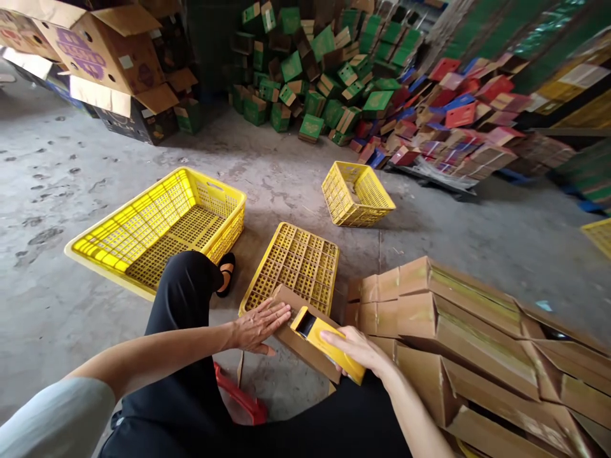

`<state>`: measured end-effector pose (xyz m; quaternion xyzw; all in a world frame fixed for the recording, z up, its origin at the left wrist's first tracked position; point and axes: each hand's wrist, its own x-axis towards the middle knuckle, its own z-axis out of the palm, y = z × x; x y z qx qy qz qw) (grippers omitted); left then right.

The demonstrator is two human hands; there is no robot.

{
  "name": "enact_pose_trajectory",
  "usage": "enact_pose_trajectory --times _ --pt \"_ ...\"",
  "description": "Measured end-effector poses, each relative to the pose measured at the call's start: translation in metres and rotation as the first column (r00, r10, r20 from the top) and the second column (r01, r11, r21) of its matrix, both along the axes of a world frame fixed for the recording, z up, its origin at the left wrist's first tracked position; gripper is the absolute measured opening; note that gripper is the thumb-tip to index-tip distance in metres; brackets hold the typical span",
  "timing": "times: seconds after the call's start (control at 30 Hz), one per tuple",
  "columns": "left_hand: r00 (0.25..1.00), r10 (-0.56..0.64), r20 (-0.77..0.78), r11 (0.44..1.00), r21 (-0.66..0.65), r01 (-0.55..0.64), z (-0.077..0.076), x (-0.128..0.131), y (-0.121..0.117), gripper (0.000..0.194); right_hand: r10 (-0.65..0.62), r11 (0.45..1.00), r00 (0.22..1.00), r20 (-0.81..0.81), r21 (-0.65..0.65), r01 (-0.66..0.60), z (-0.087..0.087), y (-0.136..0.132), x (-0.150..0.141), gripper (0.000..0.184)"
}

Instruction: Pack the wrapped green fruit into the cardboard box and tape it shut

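Note:
My left hand (261,323) lies flat with fingers stretched out on one end of a brown cardboard box (305,350). In my right hand (351,348) is a yellow boxy hand tool (329,340) with a dark opening at its front end; its exact kind I cannot make out. The tool rests on or just above the box, close to my left fingertips. The box lies slanted between my knees, its far end over the near edge of a yellow perforated crate (305,254) that appears upside down. My right fingers are partly hidden beneath the tool.
A large yellow crate (224,222) stands left, a smaller one (358,213) ahead. Stacked brown cartons (482,337) crowd the right. Green boxes (310,127) and red boxes (461,114) are heaped behind; bigger cartons (109,57) stand back left. Something red (238,394) lies below me.

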<state>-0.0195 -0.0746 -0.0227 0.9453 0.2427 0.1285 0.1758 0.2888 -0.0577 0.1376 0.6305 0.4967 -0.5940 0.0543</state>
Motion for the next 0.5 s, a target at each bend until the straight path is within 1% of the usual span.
enact_pose_trajectory --times 0.13,0.27,0.37,0.5 --pt "1.0 -0.018 0.01 0.999 -0.035 0.018 -0.003 0.011 0.001 0.11 0.026 0.999 1.0 0.005 -0.018 -0.026 -0.004 0.001 0.0 0.059" --pt "1.0 -0.017 0.002 0.998 -0.065 0.017 -0.008 0.011 0.004 0.109 0.041 0.999 0.999 0.024 -0.013 -0.041 -0.006 0.002 0.001 0.06" --pt "1.0 -0.02 -0.014 0.997 -0.076 0.019 -0.009 0.01 0.007 0.11 0.052 0.998 0.999 0.012 -0.028 -0.052 -0.004 0.002 0.005 0.06" --pt "0.999 -0.03 -0.029 0.997 -0.079 0.028 -0.008 0.01 0.008 0.11 0.031 0.999 0.999 0.023 -0.035 -0.031 0.003 -0.002 0.01 0.063"
